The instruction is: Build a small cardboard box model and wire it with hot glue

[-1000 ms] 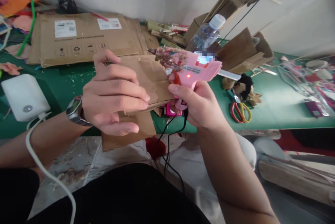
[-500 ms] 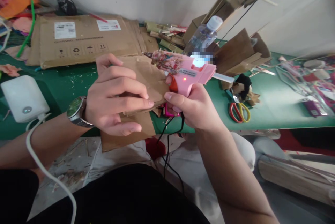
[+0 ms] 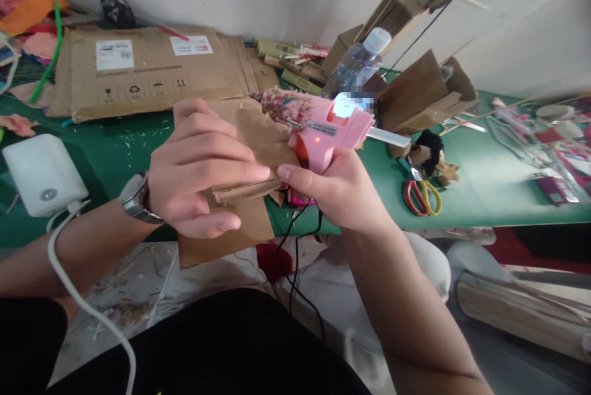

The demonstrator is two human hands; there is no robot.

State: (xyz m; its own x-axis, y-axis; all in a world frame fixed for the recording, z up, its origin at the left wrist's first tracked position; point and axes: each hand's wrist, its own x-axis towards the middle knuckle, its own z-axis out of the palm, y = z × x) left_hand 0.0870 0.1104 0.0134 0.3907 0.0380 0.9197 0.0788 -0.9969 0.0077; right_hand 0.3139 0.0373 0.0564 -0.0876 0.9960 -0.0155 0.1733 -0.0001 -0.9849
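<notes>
Pink glue gun [image 3: 318,121] being clamped in right hand [image 3: 344,189], cardboard piece [image 3: 263,143] being overlapped by left hand [image 3: 201,164], its hold unclear, scissors [image 3: 416,176] being seen right of gun.

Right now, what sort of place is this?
Likely a craft workbench in a small workshop: a pink glue gun in the right hand, scissors on the green bench top, and cut cardboard by the left hand.
</notes>
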